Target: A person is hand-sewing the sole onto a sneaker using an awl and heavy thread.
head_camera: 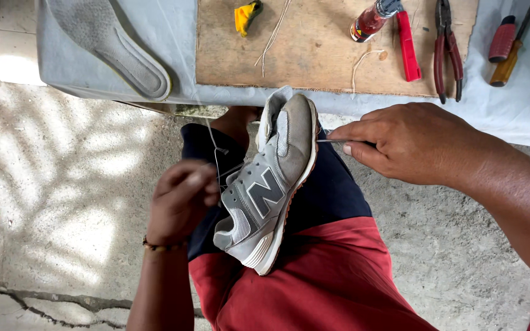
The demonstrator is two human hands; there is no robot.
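The fingers (352, 142) of our right hand (412, 144) are pinched closed around a thin metal needle (332, 141), its tip touching the sole edge of the grey sneaker (271, 184), near the heel end. Our left hand (182, 199) is curled shut around a pale thread (216, 156) that runs up from it towards the worktop (522, 104), just beside the shoe's laced side. The sneaker lies on its side across our lap, on the dark blue and red shorts (332, 270), toe towards us, held between the two hands. A beaded bracelet (161, 246) circles our left wrist. On the grey-covered worktop above sits a wooden board (320, 55) with a small red bottle (369, 21), a red-handled tool (407, 49), red-handled pliers (448, 49), loose thread scraps and a yellow scrap (245, 15); a grey insole (115, 46) lies at the left, two more tool handles (504, 52) at the right
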